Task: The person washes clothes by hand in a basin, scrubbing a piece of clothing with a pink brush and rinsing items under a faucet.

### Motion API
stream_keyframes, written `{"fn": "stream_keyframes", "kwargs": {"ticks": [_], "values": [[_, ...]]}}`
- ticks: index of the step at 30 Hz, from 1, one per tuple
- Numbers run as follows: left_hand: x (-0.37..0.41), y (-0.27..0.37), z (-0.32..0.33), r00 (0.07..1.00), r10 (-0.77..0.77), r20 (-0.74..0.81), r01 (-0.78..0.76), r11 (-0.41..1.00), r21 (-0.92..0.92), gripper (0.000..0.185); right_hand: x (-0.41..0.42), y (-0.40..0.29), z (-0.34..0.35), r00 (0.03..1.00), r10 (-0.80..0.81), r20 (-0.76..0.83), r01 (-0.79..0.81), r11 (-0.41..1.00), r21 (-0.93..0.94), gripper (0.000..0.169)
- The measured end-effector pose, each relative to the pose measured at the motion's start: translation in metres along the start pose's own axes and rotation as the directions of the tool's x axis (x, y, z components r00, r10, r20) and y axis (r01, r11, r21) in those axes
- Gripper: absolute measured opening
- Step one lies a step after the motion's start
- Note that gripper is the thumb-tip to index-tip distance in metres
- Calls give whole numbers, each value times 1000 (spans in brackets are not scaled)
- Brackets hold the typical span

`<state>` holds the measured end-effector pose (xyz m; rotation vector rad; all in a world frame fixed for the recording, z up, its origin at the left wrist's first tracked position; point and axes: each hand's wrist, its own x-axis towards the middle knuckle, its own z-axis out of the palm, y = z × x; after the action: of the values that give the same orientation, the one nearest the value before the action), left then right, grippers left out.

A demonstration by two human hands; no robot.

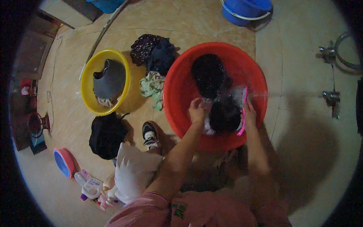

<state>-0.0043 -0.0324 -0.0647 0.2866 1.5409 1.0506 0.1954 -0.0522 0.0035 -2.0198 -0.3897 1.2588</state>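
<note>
A pink-handled scrub brush (244,106) is upright in the grip of my right hand (250,113), inside the right side of a red plastic basin (177,93). My left hand (200,109) is over the basin's left part with its fingers curled; whether they pinch something pale there cannot be made out. Between my hands lies a dark wet fabric item (225,117), with white material (209,127) showing at its lower left. Another dark wet item (208,75) lies farther up in the basin. Water from the wall tap (331,99) streams in from the right.
Left of the basin are dark clothes (161,55), a pale green cloth (153,86) and a yellow tub (128,82) holding grey clothing (109,81). A black bundle (106,137), a white bag (133,173) and bottles (92,187) sit lower left. A blue bucket (236,20) stands beyond.
</note>
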Motion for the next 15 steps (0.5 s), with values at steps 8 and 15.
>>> {"fn": "stream_keyframes", "kwargs": {"ticks": [8, 15], "values": [[146, -31, 34, 986, -138, -95, 132, 989, -68, 50, 32, 34, 60, 997, 74, -25, -59, 923, 381, 39], [90, -4, 62, 909, -226, 350, 339, 889, -308, 41, 32, 56, 45, 996, 82, -23, -58, 849, 525, 33]]}}
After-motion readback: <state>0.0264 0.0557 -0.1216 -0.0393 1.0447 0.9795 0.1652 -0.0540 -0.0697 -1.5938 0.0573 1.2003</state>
